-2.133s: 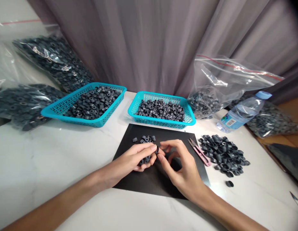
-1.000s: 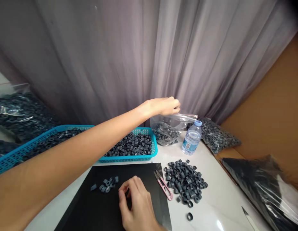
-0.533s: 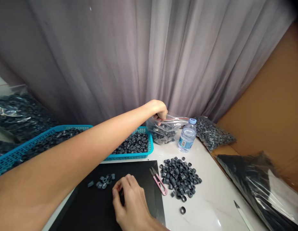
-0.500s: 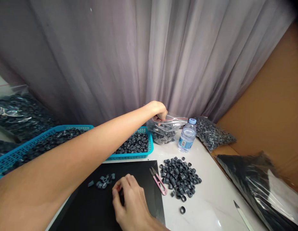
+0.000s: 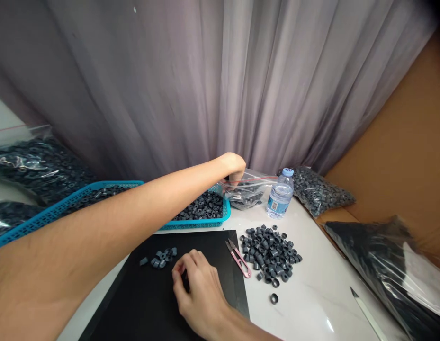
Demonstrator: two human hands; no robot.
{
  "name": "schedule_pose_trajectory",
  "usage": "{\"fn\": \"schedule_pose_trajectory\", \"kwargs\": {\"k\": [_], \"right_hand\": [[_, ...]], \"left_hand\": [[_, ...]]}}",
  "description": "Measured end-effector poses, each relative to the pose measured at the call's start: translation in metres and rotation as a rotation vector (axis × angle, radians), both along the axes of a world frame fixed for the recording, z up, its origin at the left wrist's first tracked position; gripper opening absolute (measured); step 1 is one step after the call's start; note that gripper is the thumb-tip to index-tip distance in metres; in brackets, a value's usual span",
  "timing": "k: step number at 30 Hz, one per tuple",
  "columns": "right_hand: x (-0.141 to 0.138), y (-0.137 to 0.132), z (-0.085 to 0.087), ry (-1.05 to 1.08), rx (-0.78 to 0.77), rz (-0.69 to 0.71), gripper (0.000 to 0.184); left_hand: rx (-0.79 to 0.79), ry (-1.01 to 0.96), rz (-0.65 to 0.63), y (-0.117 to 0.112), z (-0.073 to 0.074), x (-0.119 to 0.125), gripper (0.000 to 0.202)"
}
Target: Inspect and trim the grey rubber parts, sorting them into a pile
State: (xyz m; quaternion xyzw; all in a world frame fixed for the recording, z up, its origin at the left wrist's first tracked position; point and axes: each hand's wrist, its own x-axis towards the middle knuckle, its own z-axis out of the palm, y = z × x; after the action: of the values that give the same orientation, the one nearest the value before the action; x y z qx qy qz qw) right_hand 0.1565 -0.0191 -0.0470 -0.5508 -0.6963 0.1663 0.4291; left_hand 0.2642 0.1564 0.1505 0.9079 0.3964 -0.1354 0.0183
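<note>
My left hand (image 5: 235, 166) reaches across to the clear zip bag (image 5: 246, 199) of dark grey pieces; its fingers point down into the bag's mouth and are mostly hidden. Over the black mat (image 5: 134, 303), my right hand (image 5: 198, 289) is curled, thumb and fingertips together. Whatever they may hold is hidden. A few short grey plastic rings (image 5: 163, 258) lie on the mat left of that hand. Pink thread snips (image 5: 238, 259) rest at the mat's right edge, beside a larger heap of grey rings (image 5: 269, 253) on the white table.
A blue plastic basket (image 5: 194, 223) full of rings stands behind the mat, partly covered by my left arm. A water bottle (image 5: 280, 194), a filled bag (image 5: 321, 192) and a pointed white tool (image 5: 367, 312) are to the right. More filled bags (image 5: 38, 161) lie far left.
My left hand has dipped lower into the zip bag, hiding more of its fingers. My right hand keeps its curled shape over the mat. The whole view has shifted slightly.
</note>
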Motion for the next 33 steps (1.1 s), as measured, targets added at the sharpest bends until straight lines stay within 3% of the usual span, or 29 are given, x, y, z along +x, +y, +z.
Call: {"fn": "schedule_pose_trajectory", "kwargs": {"k": [7,17,26,30,33], "right_hand": [[-0.003,0.001,-0.003,0.017,0.003,0.006,0.009],[-0.001,0.0,-0.003,0.017,-0.001,0.011,0.009],[0.001,-0.001,-0.005,0.019,0.024,0.023,0.009],[0.006,-0.004,-0.006,0.03,0.027,0.042,0.011],[0.007,-0.005,-0.007,0.052,0.013,0.05,0.011]], "left_hand": [[0.041,-0.083,-0.081,0.003,-0.012,-0.021,0.034],[-0.103,-0.175,0.032,0.004,-0.002,-0.028,0.036],[-0.047,-0.324,0.045,0.003,0.009,-0.044,0.036],[0.071,-0.468,-0.024,-0.009,0.013,-0.073,0.034],[0.173,-0.59,-0.055,-0.036,0.002,-0.115,0.04]]}}
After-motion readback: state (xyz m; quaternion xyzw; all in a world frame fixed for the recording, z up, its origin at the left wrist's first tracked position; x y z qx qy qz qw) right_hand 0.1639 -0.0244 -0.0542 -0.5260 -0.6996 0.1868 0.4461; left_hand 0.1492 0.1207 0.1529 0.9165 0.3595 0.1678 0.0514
